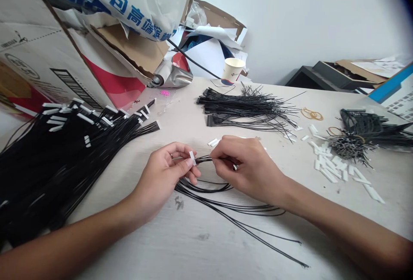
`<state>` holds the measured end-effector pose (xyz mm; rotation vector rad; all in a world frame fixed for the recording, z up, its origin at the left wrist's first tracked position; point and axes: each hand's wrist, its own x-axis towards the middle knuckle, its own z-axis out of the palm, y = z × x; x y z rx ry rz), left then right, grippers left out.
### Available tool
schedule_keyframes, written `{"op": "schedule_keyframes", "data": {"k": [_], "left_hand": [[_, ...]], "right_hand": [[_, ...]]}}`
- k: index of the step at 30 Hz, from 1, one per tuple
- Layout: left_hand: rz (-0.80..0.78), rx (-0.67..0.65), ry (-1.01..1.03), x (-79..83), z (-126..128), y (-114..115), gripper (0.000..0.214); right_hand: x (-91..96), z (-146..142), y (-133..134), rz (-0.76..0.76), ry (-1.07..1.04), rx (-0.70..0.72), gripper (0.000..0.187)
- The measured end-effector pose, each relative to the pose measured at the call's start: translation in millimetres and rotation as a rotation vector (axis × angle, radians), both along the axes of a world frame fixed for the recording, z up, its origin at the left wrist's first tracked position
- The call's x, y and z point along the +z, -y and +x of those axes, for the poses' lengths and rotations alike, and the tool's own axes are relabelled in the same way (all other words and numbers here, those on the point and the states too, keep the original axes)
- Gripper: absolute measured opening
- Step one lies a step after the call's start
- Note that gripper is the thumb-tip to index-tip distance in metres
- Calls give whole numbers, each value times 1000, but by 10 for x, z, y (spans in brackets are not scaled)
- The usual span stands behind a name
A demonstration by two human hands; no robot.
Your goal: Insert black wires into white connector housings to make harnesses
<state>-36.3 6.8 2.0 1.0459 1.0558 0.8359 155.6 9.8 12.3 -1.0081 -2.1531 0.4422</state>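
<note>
Pinching a white connector housing (192, 158) between thumb and fingers, the left hand (171, 166) holds it up just above the tabletop (174, 241). Close beside it, the right hand (247, 159) grips, with thumb and fingertips, the thin black wires (203, 159) that run from the housing; whether their ends reach beyond its fingers cannot be made out. Below both hands, loose black wires (206, 190) fan out from under the left hand, passing beneath the right toward the person's side. Outward of the left hand lies a large heap of black cables (87, 159), many tipped with white connectors (85, 118). Beyond the right hand rests a black wire bundle (245, 106) with dark connectors (211, 120) at one end; behind it stands a paper cup (232, 72). Farther out from the right hand are scattered white plastic pieces (329, 164), a banded bundle (371, 127) with metallic tips, and tan rubber bands (312, 114). Beyond the left hand leans a printed carton (41, 43).
</note>
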Motion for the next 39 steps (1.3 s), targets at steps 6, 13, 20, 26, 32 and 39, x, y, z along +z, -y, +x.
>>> {"op": "schedule_keyframes", "data": {"k": [6,13,20,26,32,39], "left_hand": [[1,-1,3,-3,9,-6,5],[-5,8,-10,19,4,1,4],[-9,0,-16,30,9,7,4],[-16,-4,-28,50,6,6,4],[-17,-18,-20,38,-3,0,5],[-32,-22,-8,46,-20,10,5]], "right_hand": [[7,-2,-6,-19,-16,16,16],[-14,2,-19,-7,-23,3,16],[-19,-2,-26,-4,-30,21,18],[-8,8,-26,64,-21,60,18],[-8,20,-40,69,1,37,18],[9,43,-30,32,-16,63,18]]}}
